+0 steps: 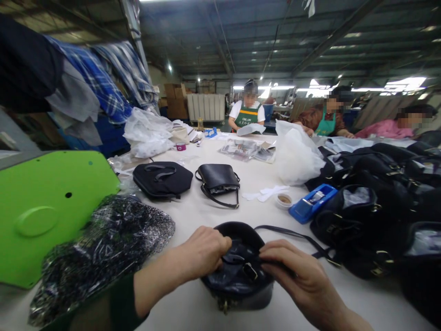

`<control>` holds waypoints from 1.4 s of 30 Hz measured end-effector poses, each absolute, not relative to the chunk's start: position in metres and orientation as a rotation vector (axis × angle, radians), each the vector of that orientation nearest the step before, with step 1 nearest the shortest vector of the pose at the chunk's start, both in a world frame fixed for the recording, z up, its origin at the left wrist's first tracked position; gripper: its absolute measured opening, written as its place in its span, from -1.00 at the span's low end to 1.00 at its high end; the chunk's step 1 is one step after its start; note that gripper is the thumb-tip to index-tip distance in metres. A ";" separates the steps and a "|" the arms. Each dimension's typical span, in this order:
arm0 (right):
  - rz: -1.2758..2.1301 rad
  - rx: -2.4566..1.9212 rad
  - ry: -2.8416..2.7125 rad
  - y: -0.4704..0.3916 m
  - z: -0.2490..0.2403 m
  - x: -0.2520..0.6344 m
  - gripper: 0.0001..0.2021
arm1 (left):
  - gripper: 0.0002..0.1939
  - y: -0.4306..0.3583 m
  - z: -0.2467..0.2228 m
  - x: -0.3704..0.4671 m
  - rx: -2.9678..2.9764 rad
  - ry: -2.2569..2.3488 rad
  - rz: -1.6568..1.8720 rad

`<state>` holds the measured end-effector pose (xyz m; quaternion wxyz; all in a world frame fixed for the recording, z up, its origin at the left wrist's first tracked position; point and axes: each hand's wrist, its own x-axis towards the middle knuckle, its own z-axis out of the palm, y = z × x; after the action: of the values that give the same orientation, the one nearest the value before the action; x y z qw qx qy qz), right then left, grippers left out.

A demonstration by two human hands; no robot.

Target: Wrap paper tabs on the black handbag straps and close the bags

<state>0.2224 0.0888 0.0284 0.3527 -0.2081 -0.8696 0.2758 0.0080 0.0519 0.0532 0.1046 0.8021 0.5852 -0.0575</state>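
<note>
An open black bag (246, 301) stands on the white table in front of me, with dark shiny plastic inside it and its strap trailing to the right. My left hand (206, 248) is closed at the bag's left rim, its fingertips just inside the opening. On the opposite side, my right hand (292, 271) pinches the right rim between thumb and fingers. A small metal ring or buckle (250, 271) shows within the opening, between the hands.
Behind the bag lie a black shoulder bag (217, 177), a black case (162, 179), white gloves (265, 193) and a blue tray (313, 203). Black bags (372, 202) are heaped right. At left are a green panel (51, 202) and patterned plastic (106, 243). Three people sit beyond.
</note>
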 end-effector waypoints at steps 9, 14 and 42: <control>0.675 -0.659 -2.257 0.095 0.024 0.233 -0.80 | -0.90 0.052 0.058 -0.001 2.285 1.791 -0.110; 0.869 -0.905 -2.192 0.086 0.006 0.253 -0.86 | -0.73 0.034 0.068 -0.024 2.180 1.535 0.183; 0.610 -0.946 -1.884 0.082 -0.015 0.239 -0.84 | -0.66 0.040 0.059 0.017 2.335 1.648 0.100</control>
<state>0.2387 0.0822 -0.0152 0.4561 -0.3835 -0.7641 0.2473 0.0167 0.0400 0.0592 0.1402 0.8084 0.5706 0.0346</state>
